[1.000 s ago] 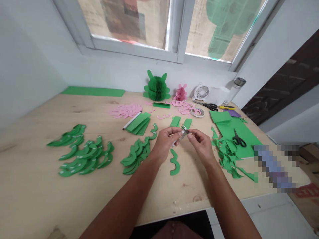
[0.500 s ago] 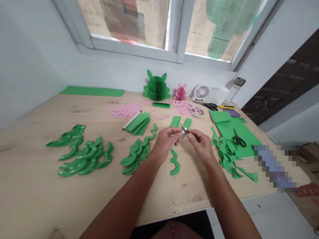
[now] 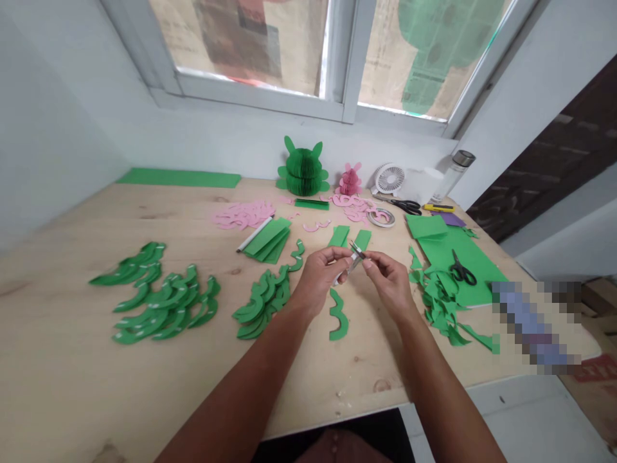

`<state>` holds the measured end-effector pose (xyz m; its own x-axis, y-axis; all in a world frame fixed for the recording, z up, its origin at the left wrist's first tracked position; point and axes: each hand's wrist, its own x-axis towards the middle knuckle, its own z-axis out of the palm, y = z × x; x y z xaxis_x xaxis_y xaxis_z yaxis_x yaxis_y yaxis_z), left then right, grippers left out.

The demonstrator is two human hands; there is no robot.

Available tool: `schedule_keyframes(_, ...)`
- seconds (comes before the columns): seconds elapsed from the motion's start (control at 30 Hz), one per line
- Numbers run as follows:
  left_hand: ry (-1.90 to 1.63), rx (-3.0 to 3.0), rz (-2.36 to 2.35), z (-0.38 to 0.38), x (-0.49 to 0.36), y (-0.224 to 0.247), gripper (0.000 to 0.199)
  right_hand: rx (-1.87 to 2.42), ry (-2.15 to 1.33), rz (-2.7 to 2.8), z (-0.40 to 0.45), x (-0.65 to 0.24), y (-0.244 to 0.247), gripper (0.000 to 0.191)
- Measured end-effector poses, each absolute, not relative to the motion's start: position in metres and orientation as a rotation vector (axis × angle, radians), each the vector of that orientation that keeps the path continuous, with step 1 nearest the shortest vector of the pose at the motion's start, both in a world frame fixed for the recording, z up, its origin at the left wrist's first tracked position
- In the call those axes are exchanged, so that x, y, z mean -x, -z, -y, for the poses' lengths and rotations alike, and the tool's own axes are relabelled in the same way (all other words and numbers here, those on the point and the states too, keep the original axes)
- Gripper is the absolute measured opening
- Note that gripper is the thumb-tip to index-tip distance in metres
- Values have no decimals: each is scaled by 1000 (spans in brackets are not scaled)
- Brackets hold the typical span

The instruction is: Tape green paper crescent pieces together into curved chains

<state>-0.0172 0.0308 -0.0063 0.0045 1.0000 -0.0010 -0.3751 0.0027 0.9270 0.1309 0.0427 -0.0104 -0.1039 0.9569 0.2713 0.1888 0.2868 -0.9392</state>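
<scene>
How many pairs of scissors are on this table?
2. One black-handled pair lies on the green sheet at right; the other lies beside the tape roll. Paper scraps may hide more.

The left hand point(image 3: 318, 281) and the right hand point(image 3: 389, 283) pinch a small silver metal object point(image 3: 354, 258) above a pale wooden table point(image 3: 144, 392), with curved green paper strips point(image 3: 164, 308) heaped left of frame.

On the worktop point(image 3: 72, 360) you have two scissors point(image 3: 407, 206) point(image 3: 463, 271), two paper honeycomb figures point(image 3: 303, 170) point(image 3: 349, 181), one fan point(image 3: 390, 179), one bottle point(image 3: 452, 177), one tape roll point(image 3: 380, 217) and one yellow cutter point(image 3: 438, 208). Your two hands, left hand point(image 3: 321, 280) and right hand point(image 3: 390, 283), share one metal tool point(image 3: 355, 257).
</scene>
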Motion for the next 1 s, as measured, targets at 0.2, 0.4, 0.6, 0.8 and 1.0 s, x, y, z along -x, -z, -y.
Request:
schedule_keyframes(0.2,-1360,-905,-931,-31,17,5,18,1109,-936,1546,-42,-131,9,33)
schedule_keyframes(0.4,-1356,-901,-944,-31,17,5,18,1112,-947,1522,-43,-131,10,31)
schedule_keyframes(0.6,-1359,-895,-944,-31,16,6,18,1099,-956,1514,-42,-131,10,30)
schedule_keyframes(0.8,-1356,-894,-948,-31,16,5,18,1119,-925,1529,-42,-131,9,30)
schedule_keyframes(1.0,-1356,-890,-959,-30,16,4,18,1128,-902,1535,-42,-131,10,30)
